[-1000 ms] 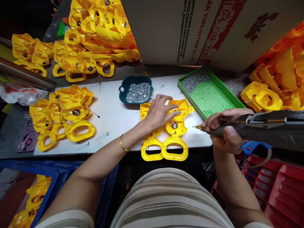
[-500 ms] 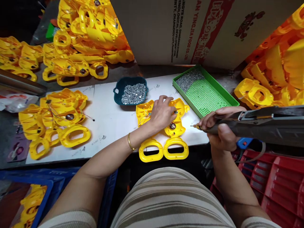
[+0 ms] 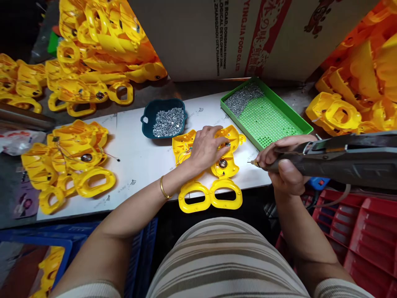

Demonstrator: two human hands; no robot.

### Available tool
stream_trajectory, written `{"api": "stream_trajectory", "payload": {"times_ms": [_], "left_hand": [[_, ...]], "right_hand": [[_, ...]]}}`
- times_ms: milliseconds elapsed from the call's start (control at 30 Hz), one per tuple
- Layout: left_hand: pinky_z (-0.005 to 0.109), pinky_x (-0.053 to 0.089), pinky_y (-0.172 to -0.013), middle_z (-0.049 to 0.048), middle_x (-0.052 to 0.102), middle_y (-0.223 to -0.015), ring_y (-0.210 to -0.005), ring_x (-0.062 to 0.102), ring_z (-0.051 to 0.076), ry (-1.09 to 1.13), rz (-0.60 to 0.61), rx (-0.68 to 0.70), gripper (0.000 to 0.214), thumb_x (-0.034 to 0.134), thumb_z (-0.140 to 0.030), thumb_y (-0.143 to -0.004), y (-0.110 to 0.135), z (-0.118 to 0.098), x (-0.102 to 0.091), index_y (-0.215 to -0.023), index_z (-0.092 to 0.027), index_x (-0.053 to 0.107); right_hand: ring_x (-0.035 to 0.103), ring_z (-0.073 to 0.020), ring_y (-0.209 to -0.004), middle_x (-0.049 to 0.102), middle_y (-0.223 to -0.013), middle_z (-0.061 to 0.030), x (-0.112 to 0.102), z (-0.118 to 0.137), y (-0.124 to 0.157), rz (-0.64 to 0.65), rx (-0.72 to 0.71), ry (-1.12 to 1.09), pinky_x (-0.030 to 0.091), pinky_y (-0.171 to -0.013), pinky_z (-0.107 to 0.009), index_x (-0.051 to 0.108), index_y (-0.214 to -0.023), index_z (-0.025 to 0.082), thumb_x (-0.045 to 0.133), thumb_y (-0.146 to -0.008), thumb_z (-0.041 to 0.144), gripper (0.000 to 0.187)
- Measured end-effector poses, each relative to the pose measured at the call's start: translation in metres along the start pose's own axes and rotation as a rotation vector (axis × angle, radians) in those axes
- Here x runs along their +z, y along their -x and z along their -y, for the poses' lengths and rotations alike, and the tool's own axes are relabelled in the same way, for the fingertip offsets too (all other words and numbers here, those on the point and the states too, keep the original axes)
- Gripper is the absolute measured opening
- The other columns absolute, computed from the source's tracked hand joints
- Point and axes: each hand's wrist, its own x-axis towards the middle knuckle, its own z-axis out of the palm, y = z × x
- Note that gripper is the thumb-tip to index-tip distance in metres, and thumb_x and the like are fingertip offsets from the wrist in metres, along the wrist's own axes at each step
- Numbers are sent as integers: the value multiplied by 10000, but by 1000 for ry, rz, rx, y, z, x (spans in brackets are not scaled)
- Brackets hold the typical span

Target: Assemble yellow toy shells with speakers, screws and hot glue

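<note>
My left hand lies over an opened yellow plastic shell, fingers bent down into it. Its fingertips close around a small spot by a tiny dark part, and what they pinch is too small to name. Wires and a round metal speaker show inside the shell, and two yellow loop handles stick out toward my body. To the right, my right hand is closed round a dark electric screwdriver. The bit points left, apart from the shell, just above the white board.
A dark teal bowl of small screws and a green tray with more screws stand behind the shell. Yellow shells are stacked at left, others piled farther back. A carton rises behind; a red crate sits lower right.
The whole view has shifted slightly. My left hand stays on the shell with its fingers a little lower, and the screwdriver remains in my right hand, off the shell.
</note>
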Motion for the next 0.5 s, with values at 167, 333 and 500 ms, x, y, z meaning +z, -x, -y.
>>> {"api": "stream_trajectory", "payload": {"times_ms": [167,333,500], "left_hand": [[466,429,-891,91,579,-1309,-1139,502,304,11,18,12,234,624,-408,-885,0,0,-3,-1040,-279,741],[471,433,-920,100,574,-1317,-1168,505,310,59,55,7,218,646,-363,-873,-2,-1,-7,-1033,-246,736],[476,422,-905,87,583,-1306,-1165,508,317,57,48,-3,210,675,-341,-853,-4,-2,-7,-1044,-276,733]], "right_hand": [[493,-168,-424,517,-571,42,-2,2,2,-14,11,-1,471,-397,-372,655,-1008,327,666,-766,350,243],[499,-168,-424,522,-605,39,-4,0,3,7,4,4,457,-380,-373,641,-1019,337,669,-765,360,257],[508,-172,-440,506,-597,39,-6,4,1,41,20,18,469,-407,-372,625,-1029,340,669,-777,386,261]]}}
